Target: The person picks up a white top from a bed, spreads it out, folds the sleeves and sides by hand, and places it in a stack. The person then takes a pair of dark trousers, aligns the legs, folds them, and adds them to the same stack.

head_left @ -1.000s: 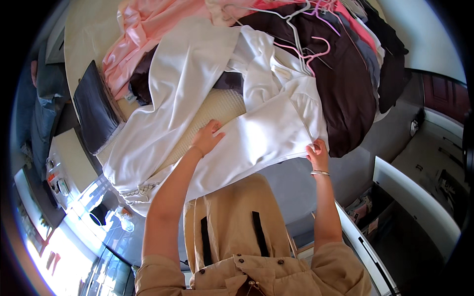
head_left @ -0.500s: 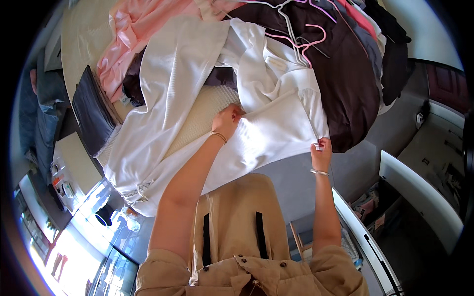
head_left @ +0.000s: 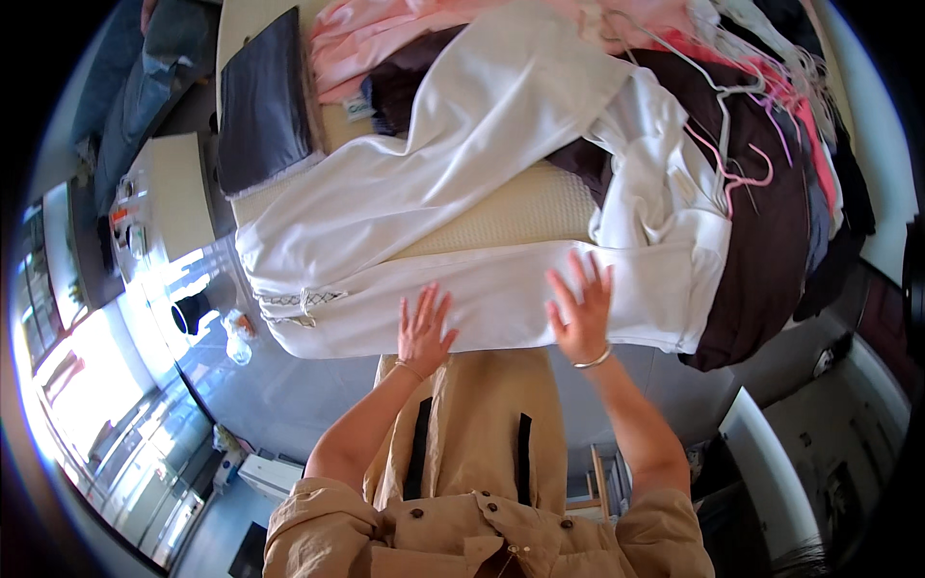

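Note:
White trousers [head_left: 501, 275] lie spread over the bed, one leg along the near edge and the other slanting up and away. Lace-like trim and ties show near the hem at the left; the waist end is bunched at the right. My left hand [head_left: 422, 332] is over the near leg with fingers spread, holding nothing. Farther right, my right hand [head_left: 581, 308] is likewise spread over the same leg, its fingers apart. Whether the palms press on the cloth I cannot tell.
Hangers [head_left: 737, 178] lie on dark brown clothing [head_left: 766, 260] at the right. Pink fabric [head_left: 352, 53] is heaped at the back. A folded dark grey garment [head_left: 265, 106] rests at the bed's left end. A cream textured cover [head_left: 511, 212] shows between the trouser legs.
Both hands have let go of the trousers and opened out. The near leg now lies flatter and straighter along the bed edge. The view has shifted to the left.

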`<state>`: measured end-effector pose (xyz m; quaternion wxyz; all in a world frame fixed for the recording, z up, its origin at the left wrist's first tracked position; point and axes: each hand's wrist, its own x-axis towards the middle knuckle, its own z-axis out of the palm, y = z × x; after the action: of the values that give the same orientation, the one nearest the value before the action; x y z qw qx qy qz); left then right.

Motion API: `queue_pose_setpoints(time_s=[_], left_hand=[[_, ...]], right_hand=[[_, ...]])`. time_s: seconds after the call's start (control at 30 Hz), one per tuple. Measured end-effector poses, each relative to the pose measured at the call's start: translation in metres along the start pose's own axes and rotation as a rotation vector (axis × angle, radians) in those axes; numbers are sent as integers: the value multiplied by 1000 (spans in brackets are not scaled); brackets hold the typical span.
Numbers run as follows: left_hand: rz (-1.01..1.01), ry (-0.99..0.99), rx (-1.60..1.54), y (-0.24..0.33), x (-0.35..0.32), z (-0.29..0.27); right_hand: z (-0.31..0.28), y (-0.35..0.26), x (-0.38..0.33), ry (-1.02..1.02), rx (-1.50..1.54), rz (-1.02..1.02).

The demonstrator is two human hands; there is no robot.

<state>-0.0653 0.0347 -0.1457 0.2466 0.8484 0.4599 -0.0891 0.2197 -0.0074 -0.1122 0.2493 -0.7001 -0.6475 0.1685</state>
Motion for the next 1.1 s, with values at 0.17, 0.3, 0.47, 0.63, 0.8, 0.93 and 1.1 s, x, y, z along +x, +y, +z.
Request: queue_pose_setpoints(time_s=[0.17, 0.3, 0.47, 0.63, 0.8, 0.93, 1.1], left_hand=[[-352, 322, 106, -101, -17, -17], [-515, 541, 75, -172, -12, -53], [-571, 490, 265, -285, -17, -76], [-660, 403, 279, -363, 4, -99], [-663, 336, 209, -410, 20, -116], [-579, 299, 61, -448, 23, -133], [-349, 230, 50, -459, 18, -153]], right_hand=[[65, 2, -7, -300, -71, -24], [80, 35, -12, -346, -218, -24], [83, 25, -8, -388, -294, -16], [77, 19, -2, -434, -375, -33], [63, 12, 18, -237, -469, 48], [69, -19, 77, -67, -403, -36], [135, -126, 214, -76, -340, -330]])
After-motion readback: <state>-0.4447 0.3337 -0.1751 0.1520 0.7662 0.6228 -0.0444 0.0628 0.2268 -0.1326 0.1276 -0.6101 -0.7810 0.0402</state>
